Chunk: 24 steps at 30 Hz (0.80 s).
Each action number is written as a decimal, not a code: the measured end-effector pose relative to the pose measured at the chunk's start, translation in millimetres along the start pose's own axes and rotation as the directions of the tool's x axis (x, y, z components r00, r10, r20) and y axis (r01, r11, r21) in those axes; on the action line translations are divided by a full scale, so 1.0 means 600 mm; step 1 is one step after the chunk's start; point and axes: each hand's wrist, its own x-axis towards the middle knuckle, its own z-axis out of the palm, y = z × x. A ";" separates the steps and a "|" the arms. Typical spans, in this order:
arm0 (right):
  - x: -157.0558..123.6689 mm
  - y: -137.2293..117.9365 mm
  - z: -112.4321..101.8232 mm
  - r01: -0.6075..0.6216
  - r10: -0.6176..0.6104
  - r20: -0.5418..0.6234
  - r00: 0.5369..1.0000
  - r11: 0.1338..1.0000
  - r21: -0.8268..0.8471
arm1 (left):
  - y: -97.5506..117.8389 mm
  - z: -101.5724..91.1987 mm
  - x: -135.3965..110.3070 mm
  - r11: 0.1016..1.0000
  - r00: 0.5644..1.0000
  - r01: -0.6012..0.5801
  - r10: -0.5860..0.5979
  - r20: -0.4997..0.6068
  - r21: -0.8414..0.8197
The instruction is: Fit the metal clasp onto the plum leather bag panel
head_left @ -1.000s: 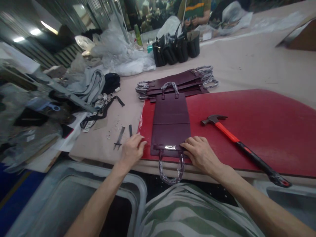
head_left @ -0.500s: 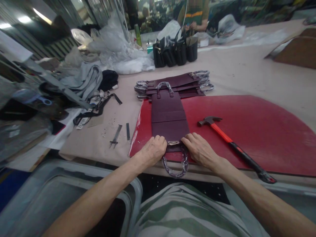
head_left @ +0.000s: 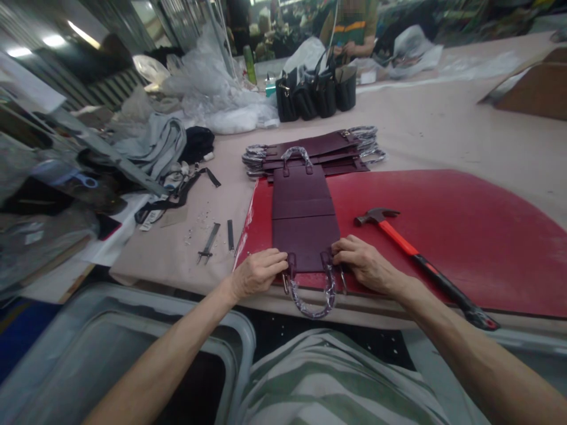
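A dark maroon leather bag piece lies flat on a red board, with a plastic-wrapped handle at each end. The near handle hangs over the table edge. At that handle's left base, my left hand is closed in a pinch, a metal clasp dangling under its fingertips. My right hand pinches at the opposite side, and another metal clasp hangs below it. The fingers hide exactly how each clasp is attached. To the right rests a hammer with a red and black handle.
Behind the board lie stacked maroon bag pieces. Black bags and clear plastic stand farther back. A pronged tool and a dark bar sit left. A grey bin is below; another person works across the table.
My hands have moved apart, the left one further out. The metal piece that lay across between them now shows as two separate clasps, one at each hand, uncovering the handle's bases.
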 end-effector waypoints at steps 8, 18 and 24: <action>-0.020 -0.031 0.018 -0.119 0.117 -0.116 0.986 0.993 -0.005 | 0.040 0.014 -0.002 0.986 0.986 0.168 -0.168 0.010 0.008; -0.006 -0.058 0.061 -0.283 0.245 -0.305 0.920 0.955 -0.089 | 0.084 0.011 0.021 0.918 0.903 0.358 -0.387 -0.185 -0.172; -0.017 -0.040 0.063 -0.178 0.103 -0.364 0.926 0.967 -0.179 | 0.086 0.013 0.027 0.905 0.894 0.368 -0.408 -0.186 -0.212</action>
